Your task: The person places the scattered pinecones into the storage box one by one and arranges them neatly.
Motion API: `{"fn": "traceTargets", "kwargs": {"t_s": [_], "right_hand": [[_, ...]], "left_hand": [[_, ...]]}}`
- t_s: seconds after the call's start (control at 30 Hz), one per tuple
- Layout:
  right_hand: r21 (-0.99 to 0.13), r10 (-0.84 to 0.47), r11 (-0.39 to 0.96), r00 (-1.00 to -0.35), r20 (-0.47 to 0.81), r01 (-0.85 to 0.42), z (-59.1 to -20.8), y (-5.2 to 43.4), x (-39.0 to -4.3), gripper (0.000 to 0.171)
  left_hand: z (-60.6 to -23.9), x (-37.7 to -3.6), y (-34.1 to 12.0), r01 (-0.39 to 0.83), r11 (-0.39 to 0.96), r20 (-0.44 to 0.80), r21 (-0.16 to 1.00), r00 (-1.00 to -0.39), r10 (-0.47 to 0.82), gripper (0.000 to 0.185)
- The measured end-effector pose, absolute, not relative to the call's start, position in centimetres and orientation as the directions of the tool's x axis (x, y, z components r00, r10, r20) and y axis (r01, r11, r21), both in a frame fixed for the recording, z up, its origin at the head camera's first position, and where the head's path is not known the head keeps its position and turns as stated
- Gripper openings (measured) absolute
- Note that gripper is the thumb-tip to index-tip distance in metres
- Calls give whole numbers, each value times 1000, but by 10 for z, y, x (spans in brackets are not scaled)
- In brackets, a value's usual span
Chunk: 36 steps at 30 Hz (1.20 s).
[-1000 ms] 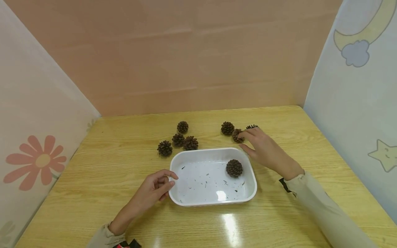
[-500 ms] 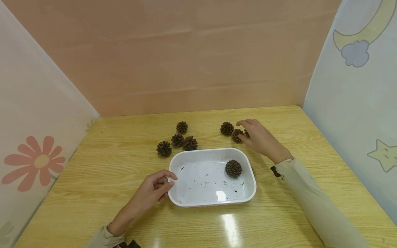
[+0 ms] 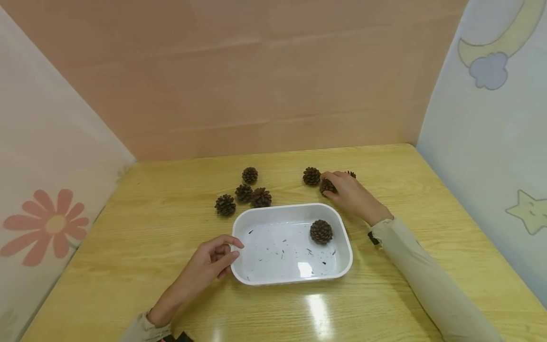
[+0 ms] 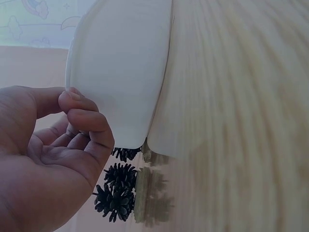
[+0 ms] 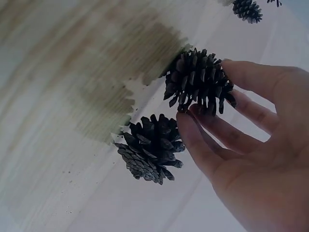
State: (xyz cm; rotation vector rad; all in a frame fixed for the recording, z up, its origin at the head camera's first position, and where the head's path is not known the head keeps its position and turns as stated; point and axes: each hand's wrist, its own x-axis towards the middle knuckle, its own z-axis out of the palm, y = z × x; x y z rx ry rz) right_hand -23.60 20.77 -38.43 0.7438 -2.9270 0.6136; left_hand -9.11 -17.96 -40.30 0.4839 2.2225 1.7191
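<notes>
A white rectangular tray [image 3: 256, 280] stands on the table with one brown pine cone [image 3: 321, 232] at its right end and dark flakes on its floor. My left hand [image 3: 211, 259] pinches the tray's left rim between thumb and fingers; the left wrist view shows that hand [image 4: 58, 150] at the rim close up. Past the tray's far right corner, my right hand [image 3: 352, 194] grips a pine cone [image 3: 327, 186] by its sides. In the right wrist view, the fingers and thumb span this cone [image 5: 198, 82], and a second cone [image 5: 149, 150] lies close beside it.
Left of the gripped cone lies another pine cone [image 3: 311, 176]; one more [image 3: 351, 174] is partly hidden behind the right hand. Several cones [image 3: 261, 197] lie beyond the tray's far left side. Fabric walls [image 3: 273, 80] border the wooden table [image 3: 149, 199].
My right hand has shifted left and its fingers have come together around the middle cone of the right group. The left hand keeps its hold on the tray.
</notes>
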Motion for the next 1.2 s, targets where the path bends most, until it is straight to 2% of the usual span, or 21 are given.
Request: {"fn": "traceTargets", "kwargs": {"t_s": [0.33, 0.87, 1.07, 1.2], "right_hand": [[-342, -455, 799, -869, 193, -494, -388, 210, -237, 40], [-344, -495, 768, -841, 217, -541, -387, 208, -236, 43], [-370, -443, 791, -873, 204, -488, -386, 210, -232, 51], [-375, -418, 803, -886, 201, -464, -384, 212, -228, 50]], "left_hand": [[-406, -92, -179, 91, 202, -9, 975, -895, 446, 29], [-405, -92, -181, 97, 196, -1, 976, -896, 445, 29], [-406, -92, -180, 103, 185, 9, 977, -894, 448, 28], [-406, -92, -179, 109, 188, 13, 976, -895, 446, 28]]}}
